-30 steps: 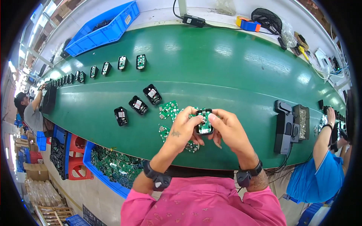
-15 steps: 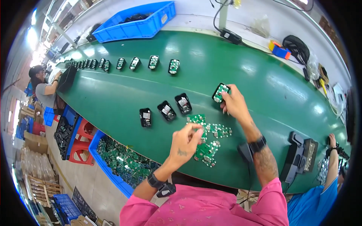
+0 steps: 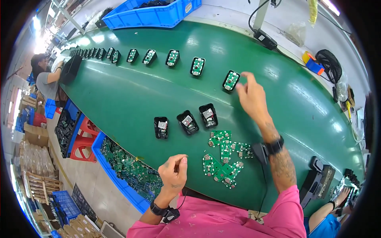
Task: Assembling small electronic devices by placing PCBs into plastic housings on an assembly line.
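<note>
My right hand (image 3: 253, 99) is open just right of a black plastic housing (image 3: 226, 87) with a green circuit board (image 3: 231, 81) in it. The fingers are apart and hold nothing; whether the thumb still brushes the housing I cannot tell. My left hand (image 3: 173, 174) hovers near the front table edge, thumb and fingers closed, with nothing visible in them. To its right lies a loose pile of green circuit boards (image 3: 226, 151). Beyond the hand stand three black housings (image 3: 161, 127) with silvery parts inside and no green board on top.
A row of board-filled housings (image 3: 172, 58) runs to the far left. Blue bins stand at the back (image 3: 147, 18) and below the front edge (image 3: 137, 200), the latter full of boards. A black device (image 3: 312, 184) sits at right. Co-workers sit at both ends of the green table (image 3: 158, 87).
My right hand has let go of the board-filled housing, which now stands at the row's right end. My left hand has drawn back left from the boards. The view has shifted.
</note>
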{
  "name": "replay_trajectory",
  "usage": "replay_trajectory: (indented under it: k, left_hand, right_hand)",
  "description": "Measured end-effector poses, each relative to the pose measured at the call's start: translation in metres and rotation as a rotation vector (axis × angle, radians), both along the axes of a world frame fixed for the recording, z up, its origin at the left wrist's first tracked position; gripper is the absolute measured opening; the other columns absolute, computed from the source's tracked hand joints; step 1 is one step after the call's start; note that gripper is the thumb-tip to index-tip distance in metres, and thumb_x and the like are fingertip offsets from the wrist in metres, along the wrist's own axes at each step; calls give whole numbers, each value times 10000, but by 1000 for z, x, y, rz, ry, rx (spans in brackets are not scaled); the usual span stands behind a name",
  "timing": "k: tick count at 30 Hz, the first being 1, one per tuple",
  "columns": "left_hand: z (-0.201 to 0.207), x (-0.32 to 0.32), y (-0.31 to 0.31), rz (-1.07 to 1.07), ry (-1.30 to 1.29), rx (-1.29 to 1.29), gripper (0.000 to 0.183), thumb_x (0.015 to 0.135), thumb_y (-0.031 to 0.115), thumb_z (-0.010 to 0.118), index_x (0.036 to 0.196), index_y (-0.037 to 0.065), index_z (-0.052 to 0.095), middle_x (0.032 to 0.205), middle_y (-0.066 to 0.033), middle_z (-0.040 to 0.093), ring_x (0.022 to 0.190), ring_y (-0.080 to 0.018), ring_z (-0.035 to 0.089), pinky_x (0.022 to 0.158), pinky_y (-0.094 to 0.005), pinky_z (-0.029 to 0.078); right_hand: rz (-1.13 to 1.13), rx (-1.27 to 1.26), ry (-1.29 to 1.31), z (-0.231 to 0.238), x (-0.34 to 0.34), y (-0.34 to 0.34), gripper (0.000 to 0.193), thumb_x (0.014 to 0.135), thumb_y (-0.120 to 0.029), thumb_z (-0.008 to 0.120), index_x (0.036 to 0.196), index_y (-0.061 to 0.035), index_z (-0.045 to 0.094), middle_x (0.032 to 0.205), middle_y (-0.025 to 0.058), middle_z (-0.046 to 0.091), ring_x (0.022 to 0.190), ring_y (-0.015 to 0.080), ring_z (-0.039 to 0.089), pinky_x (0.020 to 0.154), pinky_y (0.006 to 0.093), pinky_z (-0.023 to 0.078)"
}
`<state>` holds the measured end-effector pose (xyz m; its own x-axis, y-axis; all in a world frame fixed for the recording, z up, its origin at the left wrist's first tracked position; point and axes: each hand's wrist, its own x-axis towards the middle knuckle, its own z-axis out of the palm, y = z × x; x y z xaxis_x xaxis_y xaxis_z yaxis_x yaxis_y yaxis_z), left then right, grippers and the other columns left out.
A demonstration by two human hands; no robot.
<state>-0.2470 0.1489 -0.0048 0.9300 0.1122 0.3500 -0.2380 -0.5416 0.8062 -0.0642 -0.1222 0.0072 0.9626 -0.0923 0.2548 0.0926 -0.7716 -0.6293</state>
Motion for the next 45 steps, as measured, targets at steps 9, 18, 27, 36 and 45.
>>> replay_trajectory:
  k: [9, 18, 27, 36, 45]
  left_hand:
    - [6, 13, -26, -139, 46, -136, 229, 899, -6, 619, 1124, -38, 595, 813, -81, 636, 585, -101, 613, 516, -220, 483]
    - [35, 1, -42, -264, 311, -557, 703, 904, 200, 703, 1483, 27, 342, 1442, -157, 413, 1023, -229, 651, 825, -306, 548]
    - [34, -15, -13, -133, 462, -821, 221, 898, -24, 579, 1114, -15, 621, 1234, -159, 635, 1066, -164, 615, 951, -321, 503]
    - [20, -31, -10, -261, 401, -613, 178, 905, -9, 590, 1052, -24, 689, 1259, -142, 596, 1027, -144, 593, 926, -270, 457]
    - [12, -36, -23, -409, 366, -497, 171, 907, 58, 639, 1060, 41, 714, 1261, -120, 550, 993, -168, 613, 778, -285, 535]
  right_hand:
    - [341, 78, 354, 24, -39, 34, 200, 861, -149, 672, 905, 46, 677, 678, 130, 654, 622, 190, 645, 600, 342, 500]
    - [547, 420, 497, 48, -127, 31, 113, 889, -101, 655, 914, 7, 679, 690, 53, 638, 645, 111, 591, 578, 292, 461]
    - [397, -193, 183, 33, -183, 71, 284, 777, -148, 759, 1015, -46, 642, 1029, 120, 534, 953, 295, 568, 717, 416, 509]
    - [430, -7, -134, 4, -177, 67, 340, 792, -42, 742, 1106, -12, 614, 1056, 125, 586, 907, 299, 608, 784, 398, 499]
    - [115, 1200, 338, 37, -203, 35, 356, 979, -49, 535, 1324, 19, 480, 823, 42, 592, 551, 96, 592, 440, 198, 464]
